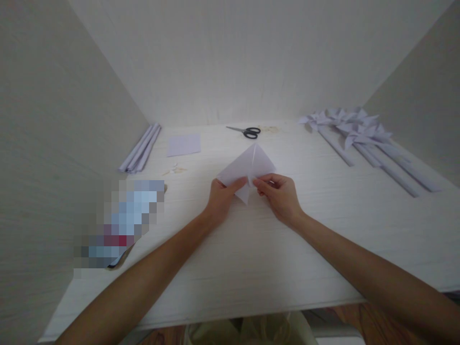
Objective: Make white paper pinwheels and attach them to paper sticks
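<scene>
Folded paper (249,167) lies mid-worktop (323,230), its point toward the near edge; left hand (223,194) and right hand (278,194) pinch that near tip, fingers pressed together, equally close.

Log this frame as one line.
left hand: pinching folded paper | right hand: pinching same paper | table: scissors, paper pinwheels
</scene>
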### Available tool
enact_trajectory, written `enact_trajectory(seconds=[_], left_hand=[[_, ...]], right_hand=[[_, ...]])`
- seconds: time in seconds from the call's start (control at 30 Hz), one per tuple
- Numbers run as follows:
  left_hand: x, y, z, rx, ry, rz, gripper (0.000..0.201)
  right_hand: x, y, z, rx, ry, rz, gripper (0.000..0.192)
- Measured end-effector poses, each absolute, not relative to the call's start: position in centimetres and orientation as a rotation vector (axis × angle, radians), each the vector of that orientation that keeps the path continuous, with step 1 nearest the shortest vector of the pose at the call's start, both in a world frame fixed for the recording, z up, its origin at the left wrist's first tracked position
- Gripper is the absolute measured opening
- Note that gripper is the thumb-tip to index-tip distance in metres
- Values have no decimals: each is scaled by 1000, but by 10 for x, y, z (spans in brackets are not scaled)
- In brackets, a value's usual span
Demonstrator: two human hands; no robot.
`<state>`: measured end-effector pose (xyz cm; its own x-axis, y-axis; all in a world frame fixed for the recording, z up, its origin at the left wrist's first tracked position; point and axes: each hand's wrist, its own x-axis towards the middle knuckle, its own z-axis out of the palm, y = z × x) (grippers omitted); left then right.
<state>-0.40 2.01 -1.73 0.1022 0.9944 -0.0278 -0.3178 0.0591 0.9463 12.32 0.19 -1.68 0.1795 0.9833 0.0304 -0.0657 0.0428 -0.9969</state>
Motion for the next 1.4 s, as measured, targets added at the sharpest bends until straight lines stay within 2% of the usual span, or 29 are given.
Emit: enact_trajectory(seconds=[0.3, 0.47, 0.67, 1.17, 1.3, 1.4], left_hand=[[-3, 20, -15, 946, 910, 1248, 23], [-3, 20, -14, 902, 902, 1247, 29], [-3, 20, -18, 982, 963, 1257, 19], [1, 19, -16, 920, 1068, 1321, 24], [4, 17, -11, 818, 987, 1368, 26], [7, 13, -9, 763, 939, 1369, 26]], right_hand=[[121, 0, -12, -1291, -1068, 1028, 19], [120, 0, -12, -1293, -1063, 1018, 19], [119, 0, -11, -1305, -1056, 1016, 20], [118, -2, -12, -1221, -1087, 979, 18], [114, -2, -17, -987, -883, 1031, 33], [109, -4, -16, -883, -754, 1191, 41]])
